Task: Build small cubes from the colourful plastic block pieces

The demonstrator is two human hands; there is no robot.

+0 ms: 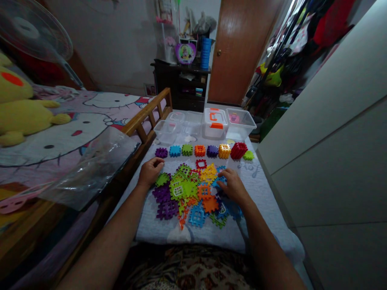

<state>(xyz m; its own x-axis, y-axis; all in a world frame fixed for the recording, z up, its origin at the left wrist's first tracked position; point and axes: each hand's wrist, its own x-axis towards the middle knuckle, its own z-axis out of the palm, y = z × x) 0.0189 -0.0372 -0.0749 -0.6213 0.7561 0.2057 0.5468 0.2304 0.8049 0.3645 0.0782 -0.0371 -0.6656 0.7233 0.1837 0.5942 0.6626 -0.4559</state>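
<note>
One-colour blocks (pixel 200 151) stand rowed; big mixed pile (pixel 184 188) left loose. Left hand (pixel 150 172) beside it, right hand (pixel 234 186) at blue pieces (pixel 217 182); can't tell either grip.

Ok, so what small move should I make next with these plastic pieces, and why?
I'd probably draw a blue piece out of the mixed pile with your right hand: your fingertips are right by it, and it lies toward the pile's right side, apart from the row of coloured blocks.
</note>
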